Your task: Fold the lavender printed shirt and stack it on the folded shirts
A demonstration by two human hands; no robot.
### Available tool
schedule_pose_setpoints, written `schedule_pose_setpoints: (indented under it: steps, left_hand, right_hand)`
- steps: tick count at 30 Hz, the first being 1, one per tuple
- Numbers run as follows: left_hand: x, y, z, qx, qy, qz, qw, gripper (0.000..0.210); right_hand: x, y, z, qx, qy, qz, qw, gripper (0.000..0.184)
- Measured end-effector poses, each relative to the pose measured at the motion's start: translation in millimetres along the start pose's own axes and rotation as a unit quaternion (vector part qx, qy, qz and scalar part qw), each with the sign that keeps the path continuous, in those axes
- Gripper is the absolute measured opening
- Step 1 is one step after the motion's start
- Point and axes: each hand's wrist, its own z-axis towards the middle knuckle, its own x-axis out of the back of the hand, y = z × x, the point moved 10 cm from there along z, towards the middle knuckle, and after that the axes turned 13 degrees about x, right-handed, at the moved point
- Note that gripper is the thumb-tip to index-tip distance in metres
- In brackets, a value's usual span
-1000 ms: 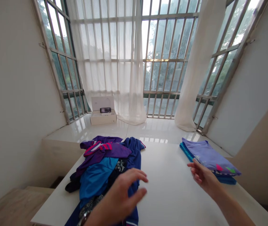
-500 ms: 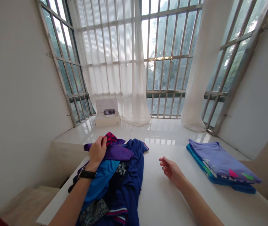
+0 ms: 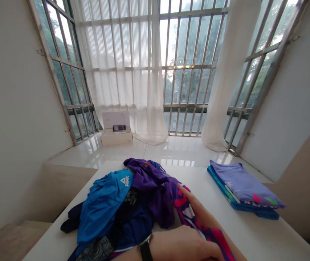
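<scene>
A purple shirt point(image 3: 159, 188) with a pink, white and dark patterned part lies over the clothes pile and stretches toward me. My left hand point(image 3: 187, 242), with a black watch at the wrist, is closed on the patterned cloth near the bottom edge; its fingertips are partly hidden. Just beyond, my right hand point(image 3: 198, 210) grips the same cloth from its right side, fingers partly covered by it. Left of the shirt lies a bright blue garment point(image 3: 103, 203) with a white logo. Dark navy clothing point(image 3: 138, 224) sits beneath, beside black patterned cloth point(image 3: 96, 249).
A folded stack of lilac and blue clothes point(image 3: 242, 185) rests on the right of the white table point(image 3: 253, 235). On the sill behind stands an open white box point(image 3: 116, 137). Sheer curtains point(image 3: 149, 119) hang before a barred window.
My left hand has pulled the purple shirt from the pile's top toward me and right. My right hand has gone from bare air to the cloth. The view has shifted slightly right.
</scene>
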Motion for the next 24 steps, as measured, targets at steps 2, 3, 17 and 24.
schedule_pose_setpoints:
  steps: [2, 3, 17, 24]
  left_hand:
    - [12.4, -4, -6, -0.015, -0.045, 0.02, 0.999, 0.023]
    - [27.2, -11, -6, -0.005, -0.043, 0.02, 0.999, 0.024]
    - [130.6, -176, -35, 0.261, 0.237, 0.265, 0.898, 0.035]
    - [143.0, -171, -38, 0.312, 0.28, 0.218, 0.881, 0.022]
  right_hand:
    - [9, -1, 8, -0.027, 0.068, -0.034, 0.997, 0.035]
    - [16, -3, 11, -0.033, 0.107, -0.059, 0.992, 0.033]
    - [119, -44, 9, 0.117, 0.404, -0.023, 0.907, 0.028]
    - [93, -83, 17, 0.211, 0.29, -0.358, 0.862, 0.045]
